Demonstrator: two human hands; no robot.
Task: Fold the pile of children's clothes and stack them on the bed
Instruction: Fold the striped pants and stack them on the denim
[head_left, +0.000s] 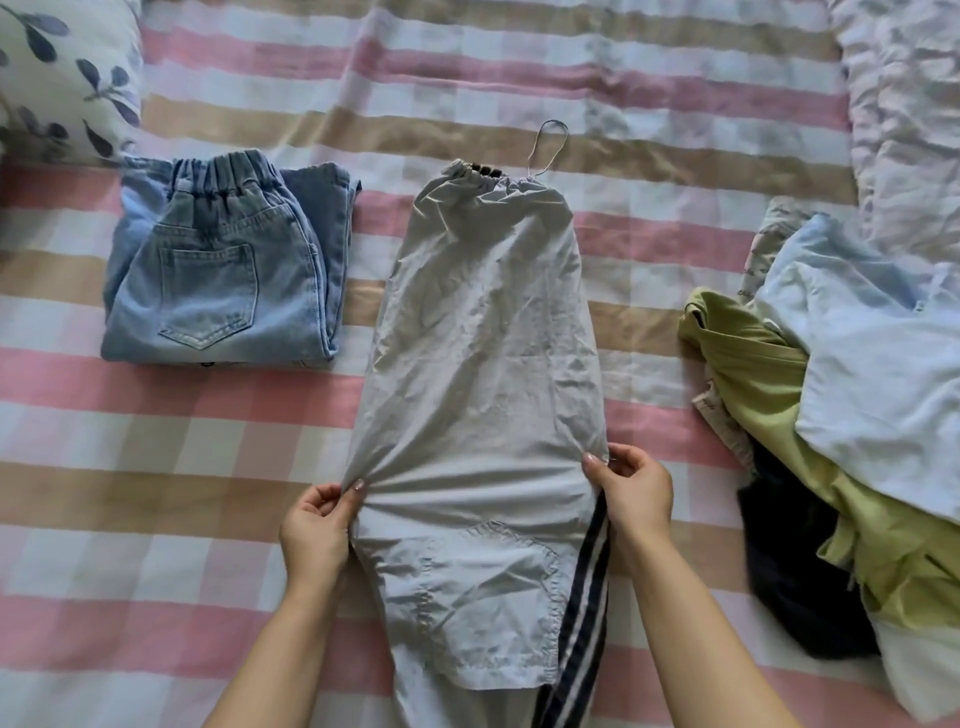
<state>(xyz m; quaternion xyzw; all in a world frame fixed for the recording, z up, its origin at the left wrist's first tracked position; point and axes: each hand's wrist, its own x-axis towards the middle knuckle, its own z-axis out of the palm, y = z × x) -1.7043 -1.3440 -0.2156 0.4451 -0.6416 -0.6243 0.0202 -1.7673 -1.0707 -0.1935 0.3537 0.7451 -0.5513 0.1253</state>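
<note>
Left hand (314, 525), right hand (636, 491) — each grip pinches side edge of grey trousers (488, 332); folded jeans (218, 280) beside, seemingly stacked.

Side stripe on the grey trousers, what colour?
Side stripe on the grey trousers: dark navy with a white centre line. Head view.

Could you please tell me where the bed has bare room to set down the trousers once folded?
Bare sheet lies below the folded jeans, left of the left hand, and across the top between the leaf-print pillow and the crumpled quilt. The right side is crowded by the unfolded pile, near the grey trousers.
</note>
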